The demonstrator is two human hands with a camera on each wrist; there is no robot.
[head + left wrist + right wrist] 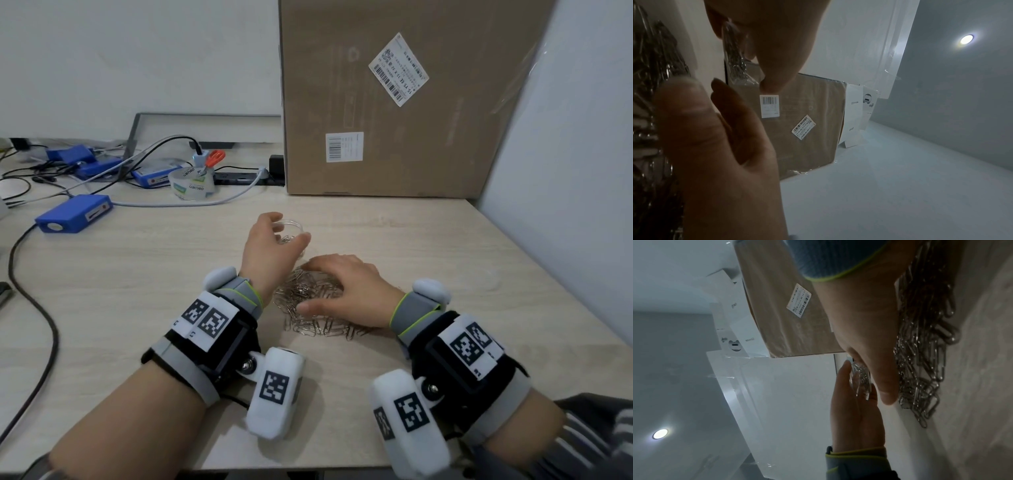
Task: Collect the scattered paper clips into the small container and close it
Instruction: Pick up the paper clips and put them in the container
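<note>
two hands work at a pile of paper clips on the desk.

the left hand (270, 246) curls round the small clear container (291, 228), which has a few clips inside and sits on the desk (137, 274) just past the pile. the right hand (346, 291) lies flat and spread over the paper clips (308, 308), fingers straight, gripping nothing. the pile lies between the two wrists. a big brown box (394, 102) stands at the back, and a blue box (73, 214) lies far left.
</note>
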